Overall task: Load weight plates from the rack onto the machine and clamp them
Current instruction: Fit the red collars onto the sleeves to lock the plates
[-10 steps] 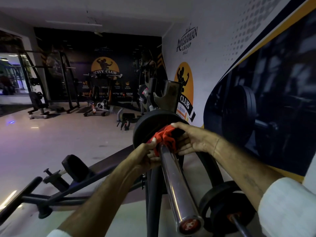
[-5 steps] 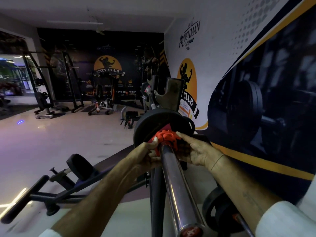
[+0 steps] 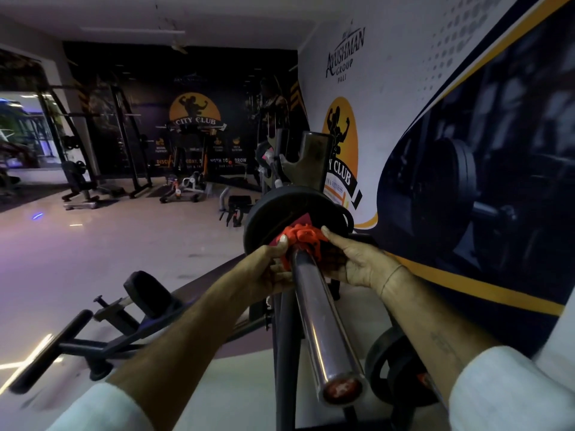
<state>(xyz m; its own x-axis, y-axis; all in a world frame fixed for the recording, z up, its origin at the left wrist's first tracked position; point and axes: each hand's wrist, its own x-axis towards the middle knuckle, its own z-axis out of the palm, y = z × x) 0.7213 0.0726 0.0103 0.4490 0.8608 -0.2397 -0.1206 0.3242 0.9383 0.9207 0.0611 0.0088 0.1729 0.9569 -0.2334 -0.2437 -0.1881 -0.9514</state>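
A chrome bar sleeve (image 3: 323, 325) runs from the bottom centre up and away from me. A black weight plate (image 3: 280, 209) sits on its far end. A red clamp collar (image 3: 303, 234) wraps the sleeve right against the plate. My left hand (image 3: 273, 265) grips the clamp from the left, thumb on top. From the right, my right hand (image 3: 354, 259) holds the same clamp, fingers curled on its side. The clamp's underside is hidden by my fingers.
More black plates (image 3: 398, 368) hang on a low rack peg at the bottom right, close to the wall mural (image 3: 466, 181). A dark machine frame with a pad (image 3: 146, 290) lies low on the left. Other gym machines (image 3: 102, 157) stand at the far wall.
Both hands stayed on the red clamp. My right hand turned lower along its right side, and the clamp sits closer against the plate. My view shifted slightly.
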